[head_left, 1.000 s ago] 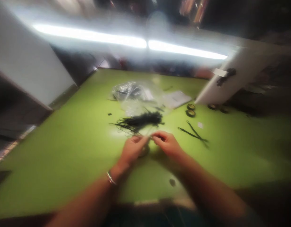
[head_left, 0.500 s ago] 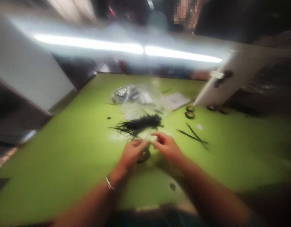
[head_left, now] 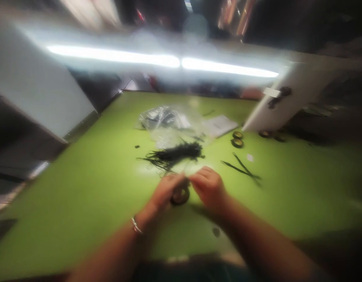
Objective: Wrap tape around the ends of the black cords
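Roll likely light, firm, best taken edgewise. Left hand gripping roll; right hand closed, just right of roll, pinched contents too blurred to tell.

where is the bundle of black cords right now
In the head view, the bundle of black cords lies near the centre, just beyond the left hand, with the clear bag behind it.

Two white tubes glare over the green tabletop, the dim outer edges smeared.
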{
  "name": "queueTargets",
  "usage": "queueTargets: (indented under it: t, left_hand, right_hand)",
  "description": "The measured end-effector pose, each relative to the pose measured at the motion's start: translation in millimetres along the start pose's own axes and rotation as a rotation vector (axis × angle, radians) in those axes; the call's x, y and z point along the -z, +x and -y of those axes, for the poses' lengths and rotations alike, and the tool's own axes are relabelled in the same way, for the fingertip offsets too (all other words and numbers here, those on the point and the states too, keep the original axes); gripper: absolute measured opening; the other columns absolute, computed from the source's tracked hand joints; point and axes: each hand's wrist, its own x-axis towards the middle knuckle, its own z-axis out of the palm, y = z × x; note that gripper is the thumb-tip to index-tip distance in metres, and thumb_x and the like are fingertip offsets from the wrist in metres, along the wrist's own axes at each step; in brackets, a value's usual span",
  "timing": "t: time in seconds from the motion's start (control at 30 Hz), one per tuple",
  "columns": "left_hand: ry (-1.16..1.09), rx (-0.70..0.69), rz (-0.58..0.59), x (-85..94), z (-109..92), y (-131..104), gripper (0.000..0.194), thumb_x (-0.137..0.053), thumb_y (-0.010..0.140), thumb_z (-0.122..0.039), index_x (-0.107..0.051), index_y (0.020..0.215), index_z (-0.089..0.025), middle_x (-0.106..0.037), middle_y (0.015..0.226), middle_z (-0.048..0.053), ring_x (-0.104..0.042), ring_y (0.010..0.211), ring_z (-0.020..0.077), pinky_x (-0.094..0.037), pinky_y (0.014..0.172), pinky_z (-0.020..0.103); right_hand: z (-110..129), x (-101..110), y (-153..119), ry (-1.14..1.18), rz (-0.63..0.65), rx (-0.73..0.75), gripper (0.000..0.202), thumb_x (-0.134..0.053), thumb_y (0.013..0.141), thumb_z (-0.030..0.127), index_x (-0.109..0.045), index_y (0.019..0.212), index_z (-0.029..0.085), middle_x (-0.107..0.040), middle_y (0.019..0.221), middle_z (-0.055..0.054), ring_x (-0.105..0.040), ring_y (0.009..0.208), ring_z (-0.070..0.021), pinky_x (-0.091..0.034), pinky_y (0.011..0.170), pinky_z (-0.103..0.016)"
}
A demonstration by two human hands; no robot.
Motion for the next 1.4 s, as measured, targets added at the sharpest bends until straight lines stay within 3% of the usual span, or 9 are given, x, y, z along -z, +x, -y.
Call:
queueTargets:
  t: [0.2, 0.37, 0.47, 0.67, 0.77, 0.9, 1.1, 1.27, 1.4]
  left_hand:
    - [0.101, -0.033, -0.03, 8.6, 5.6, 4.8, 0.037, -0.078, 0.066, -0.043, -0.062, 0.06, -0.01, -0.044, 0.044, -0.004, -0.033, 0.037, 0.0036, -0.022, 0.039, 0.018]
    - [0.189, -0.179, -0.101, 3.8, 1.9, -0.1, 0.03, -0.071, 0.075, -0.04, -0.064, 0.068, -0.012, -0.05, 0.053, -0.002, -0.033, 0.04, 0.0044, -0.024, 0.04, 0.02]
    - [0.404, -0.403, -0.126, 4.0, 3.5, -0.9, 0.023, -0.067, 0.08, -0.033, -0.065, 0.069, -0.013, -0.055, 0.061, 0.001, -0.045, 0.052, 0.0087, -0.036, 0.049, 0.022]
    - [0.685, -0.77, -0.096, 11.2, 11.5, 5.0, 0.015, -0.064, 0.082, -0.026, -0.068, 0.073, -0.014, -0.062, 0.073, 0.006, -0.055, 0.071, 0.0158, -0.044, 0.069, 0.029]
    - [0.582, -0.556, -0.078, 9.4, 8.7, 4.1, 0.02, -0.066, 0.08, -0.032, -0.066, 0.073, -0.014, -0.058, 0.067, 0.003, -0.052, 0.063, 0.0134, -0.042, 0.06, 0.027]
    - [0.24, -0.102, 0.028, 8.0, 2.7, 3.2, 0.03, -0.066, 0.078, -0.04, -0.06, 0.066, -0.014, -0.044, 0.052, -0.004, -0.036, 0.045, 0.0073, -0.027, 0.044, 0.022]
    - [0.105, -0.025, 0.097, 15.6, 2.2, 6.6, 0.024, -0.072, 0.072, -0.032, -0.06, 0.064, -0.013, -0.049, 0.056, -0.002, -0.039, 0.048, 0.0074, -0.028, 0.046, 0.022]
    - [0.362, -0.16, -0.002, 15.2, -3.0, 3.2, 0.023, -0.07, 0.074, -0.035, -0.063, 0.067, -0.014, -0.048, 0.055, -0.003, -0.042, 0.05, 0.0087, -0.03, 0.048, 0.022]
    - [0.719, -0.484, -0.052, 16.1, -0.5, 3.2, 0.018, -0.064, 0.08, -0.031, -0.065, 0.072, -0.016, -0.058, 0.065, 0.001, -0.049, 0.06, 0.0128, -0.038, 0.057, 0.026]
  right_hand:
    - [-4.8, 5.4, 2.4, 0.112, 0.048, -0.042, 0.016, -0.053, 0.089, 0.018, -0.069, 0.087, 0.021, -0.063, 0.071, -0.003, -0.053, 0.071, -0.0163, -0.047, 0.069, -0.032]
    - [-24.1, 10.2, 4.8, 0.67, 0.048, -0.548, 0.03, -0.052, 0.091, 0.041, -0.068, 0.102, 0.019, -0.069, 0.087, -0.005, -0.061, 0.074, -0.0145, -0.051, 0.069, -0.029]
    - [-22.8, 13.9, 8.8, 0.706, 0.125, -0.685, 0.034, -0.047, 0.093, 0.041, -0.07, 0.089, 0.017, -0.069, 0.081, -0.004, -0.061, 0.071, -0.0137, -0.049, 0.068, -0.027]
    - [-0.8, 11.8, 11.3, 0.543, 0.309, -0.651, 0.018, -0.058, 0.084, 0.025, -0.064, 0.069, 0.016, -0.063, 0.067, 0.0, -0.055, 0.064, -0.0118, -0.042, 0.062, -0.023]
    - [-0.2, 7.3, 7.4, 0.424, 0.198, -0.517, 0.016, -0.059, 0.083, 0.02, -0.059, 0.067, 0.017, -0.061, 0.066, 0.001, -0.052, 0.065, -0.012, -0.041, 0.062, -0.024]
    - [-2.6, 5.0, 3.0, 0.053, 0.047, -0.045, 0.024, -0.048, 0.089, 0.015, -0.053, 0.065, 0.018, -0.055, 0.068, -0.002, -0.046, 0.07, -0.0156, -0.039, 0.068, -0.03]
    - [-10.1, 4.7, -1.3, -0.174, 0.0, 0.262, 0.017, -0.048, 0.089, 0.007, -0.059, 0.084, 0.017, -0.06, 0.074, -0.004, -0.048, 0.08, -0.0175, -0.041, 0.079, -0.032]
    - [-15.9, 0.8, -1.8, -0.025, 0.019, 0.151, 0.01, -0.052, 0.09, 0.013, -0.06, 0.086, 0.018, -0.061, 0.079, -0.004, -0.05, 0.08, -0.0179, -0.043, 0.078, -0.033]
    - [-8.8, 4.9, 1.3, 0.218, 0.184, -0.094, 0.012, -0.052, 0.092, 0.022, -0.06, 0.099, 0.018, -0.065, 0.091, -0.006, -0.056, 0.085, -0.017, -0.045, 0.078, -0.03]
